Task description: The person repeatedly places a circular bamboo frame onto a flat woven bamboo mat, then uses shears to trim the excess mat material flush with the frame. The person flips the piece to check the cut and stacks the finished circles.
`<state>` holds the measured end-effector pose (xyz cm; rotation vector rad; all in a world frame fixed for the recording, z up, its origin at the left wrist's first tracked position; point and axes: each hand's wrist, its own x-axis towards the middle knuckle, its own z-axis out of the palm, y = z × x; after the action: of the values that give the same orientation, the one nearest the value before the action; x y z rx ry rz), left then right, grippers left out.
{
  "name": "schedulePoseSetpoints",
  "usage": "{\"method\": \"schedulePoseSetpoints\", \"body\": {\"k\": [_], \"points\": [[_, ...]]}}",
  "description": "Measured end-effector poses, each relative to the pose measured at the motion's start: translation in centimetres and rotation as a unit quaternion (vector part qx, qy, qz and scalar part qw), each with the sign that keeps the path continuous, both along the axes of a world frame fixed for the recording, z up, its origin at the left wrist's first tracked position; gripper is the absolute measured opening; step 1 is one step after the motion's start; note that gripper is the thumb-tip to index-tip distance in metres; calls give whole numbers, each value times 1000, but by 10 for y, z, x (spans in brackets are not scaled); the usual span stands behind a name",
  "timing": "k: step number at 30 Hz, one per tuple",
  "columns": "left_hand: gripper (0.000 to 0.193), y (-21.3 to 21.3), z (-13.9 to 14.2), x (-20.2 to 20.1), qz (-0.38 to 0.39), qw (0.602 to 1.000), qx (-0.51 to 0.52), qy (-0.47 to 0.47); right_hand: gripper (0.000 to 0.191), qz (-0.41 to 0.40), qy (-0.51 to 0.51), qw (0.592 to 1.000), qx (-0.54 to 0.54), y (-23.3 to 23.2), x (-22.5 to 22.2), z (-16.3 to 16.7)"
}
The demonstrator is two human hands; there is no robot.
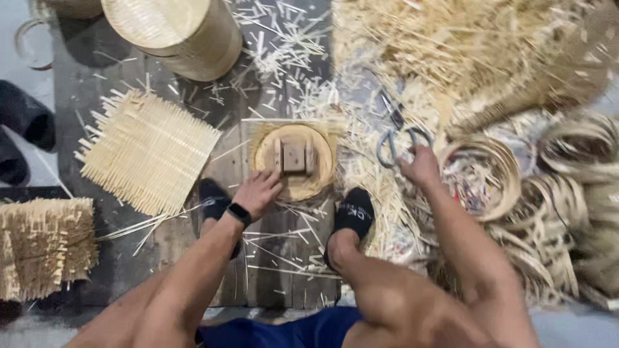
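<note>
My right hand (422, 166) is on the scissors (398, 138), fingers curled down over the handle loops, though I can't really tell if they're through the loops or just landing on them. The blades point away from me into the straw mess. My left hand (258, 192) is spread loosely, not clenched, fingertips resting on the near edge of the round woven disc (293, 158), which sits on the plank floor (277, 270) between my two feet. There's a small wooden block (294, 156) on top of the disc, right in the middle.

Handling-wise, I'd guess the disc is light and a bit springy, thin strips that'd crack if you pinch hard, so flat pressure on the rim or the block looks like the safe place to hold it. The scissors are stiff metal, and the loops are the only sane place to take them.

Further out: a square woven mat (147, 151) to the left, another frayed mat (42, 248) at the left edge, a woven basket (184, 32) up top, a stack of rings (480, 177) just beside my right hand, and a big straw pile (464, 51) behind it. Offcuts everywhere.
</note>
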<state>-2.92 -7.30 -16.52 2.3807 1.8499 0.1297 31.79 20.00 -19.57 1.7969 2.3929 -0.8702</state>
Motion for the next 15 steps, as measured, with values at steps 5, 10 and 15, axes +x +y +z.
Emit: {"method": "schedulePoseSetpoints", "body": {"k": [5,10,15], "points": [[92,18,-9,10,316,937,-84,-119,91,-51,-102,992,47,4,-32,-27],[142,95,-32,78,578,803,22,-142,81,-115,-79,990,-31,18,-39,-30],[133,85,-20,51,469,871,-38,-139,47,-108,3,949,-296,22,-19,-38]]}}
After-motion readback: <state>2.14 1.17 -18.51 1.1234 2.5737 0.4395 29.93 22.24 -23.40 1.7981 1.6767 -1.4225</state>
